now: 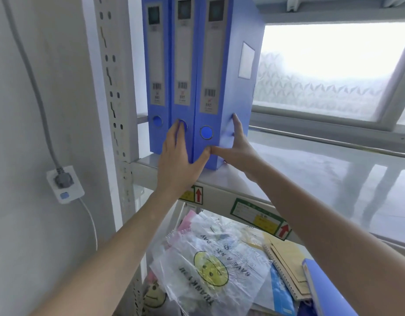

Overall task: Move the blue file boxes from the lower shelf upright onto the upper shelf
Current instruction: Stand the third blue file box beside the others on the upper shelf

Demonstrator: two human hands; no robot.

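Observation:
Three blue file boxes stand upright side by side at the left end of the upper shelf [311,169]: the left box [154,65], the middle box [182,65] and the right box [222,65]. My left hand [181,160] lies flat against the foot of the middle box, its thumb on the spine of the right box. My right hand [237,149] grips the lower corner of the right box, fingers up its side and thumb across its spine. Another blue file box [322,290] lies on the lower shelf at the bottom right.
A perforated metal upright [112,76] borders the boxes on the left. Below the shelf lie clear plastic bags [208,265] with smiley prints, notebooks [286,261] and papers. A wall socket with a grey plug [64,183] is on the left. A frosted window [329,71] lies behind.

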